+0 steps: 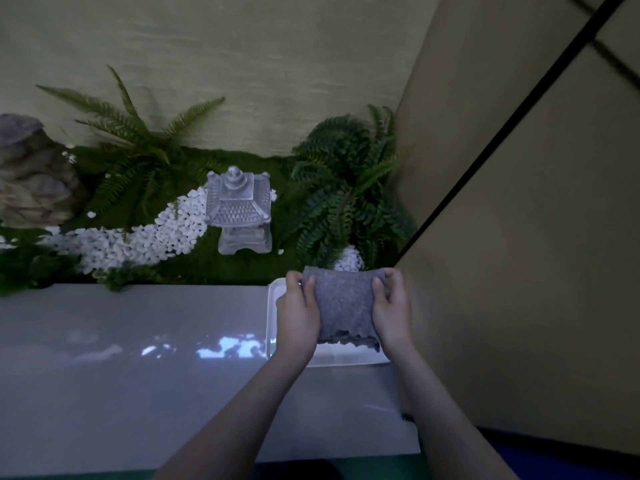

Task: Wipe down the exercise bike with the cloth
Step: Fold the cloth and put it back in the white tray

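Both hands, left and right, grip the grey cloth by its sides, stretched over a white tray on the ledge.

This is a single wide-angle view from the person's head, facing forward and steeply down. Both forearms run in from the bottom edge. The left hand and right hand grip the cloth between them, close to the lens and just below and right of the middle. Left of the left hand the ledge spreads wide. Beyond the hands, farther from the lens, lie the lantern and ferns. Right of the right hand a wall fills the side, leaning inward.
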The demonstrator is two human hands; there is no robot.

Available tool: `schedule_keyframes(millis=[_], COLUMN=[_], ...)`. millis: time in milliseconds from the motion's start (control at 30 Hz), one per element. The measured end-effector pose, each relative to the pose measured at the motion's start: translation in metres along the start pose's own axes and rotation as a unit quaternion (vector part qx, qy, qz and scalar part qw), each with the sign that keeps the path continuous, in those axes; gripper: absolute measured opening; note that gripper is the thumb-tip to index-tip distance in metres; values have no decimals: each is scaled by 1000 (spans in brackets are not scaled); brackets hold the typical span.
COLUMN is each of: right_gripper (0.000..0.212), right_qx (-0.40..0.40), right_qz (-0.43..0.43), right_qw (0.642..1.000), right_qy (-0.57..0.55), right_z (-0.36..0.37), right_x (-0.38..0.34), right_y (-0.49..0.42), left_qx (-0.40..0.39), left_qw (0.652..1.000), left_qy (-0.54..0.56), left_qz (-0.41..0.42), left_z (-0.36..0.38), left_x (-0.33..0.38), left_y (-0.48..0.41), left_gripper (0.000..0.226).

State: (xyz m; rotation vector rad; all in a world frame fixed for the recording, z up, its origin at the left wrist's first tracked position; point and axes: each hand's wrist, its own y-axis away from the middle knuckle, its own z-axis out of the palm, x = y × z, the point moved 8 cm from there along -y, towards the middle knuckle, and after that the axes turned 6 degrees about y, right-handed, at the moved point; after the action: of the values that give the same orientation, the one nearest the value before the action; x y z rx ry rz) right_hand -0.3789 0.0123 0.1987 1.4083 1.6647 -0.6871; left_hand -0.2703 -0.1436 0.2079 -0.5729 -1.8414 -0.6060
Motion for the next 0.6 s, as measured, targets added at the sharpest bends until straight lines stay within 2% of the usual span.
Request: schedule_keyframes(millis=[67, 167, 300, 367, 467, 600], right_gripper=[15, 11, 7, 3, 15, 18], right_qx=[-4, -24, -74, -90, -105, -79], right_qz=[-4, 36, 158, 188, 160, 67], right_qw=[999, 998, 982, 973, 980, 992], right_qy=[34, 46, -76, -97, -52, 71], right_z=[8, 29, 67, 84, 105, 125], right_x=[25, 70, 138, 165, 192, 213], right_y=[-7, -17, -18, -18, -31, -58], left_qx=[-9, -9, 18, 12, -2, -31], left_qw=[999, 997, 992, 993, 992, 988], left_qy=[-40, -76, -109, -89, -70, -121], left_qz=[15, -18, -57, -81, -105, -92], left_z=[14, 35, 59, 73, 95, 122], left_x=[-20, -64, -122, -151, -192, -235], left_y=[-3, -10, -16, -22, -37, -61], left_gripper=[18, 20, 17, 17, 18, 19])
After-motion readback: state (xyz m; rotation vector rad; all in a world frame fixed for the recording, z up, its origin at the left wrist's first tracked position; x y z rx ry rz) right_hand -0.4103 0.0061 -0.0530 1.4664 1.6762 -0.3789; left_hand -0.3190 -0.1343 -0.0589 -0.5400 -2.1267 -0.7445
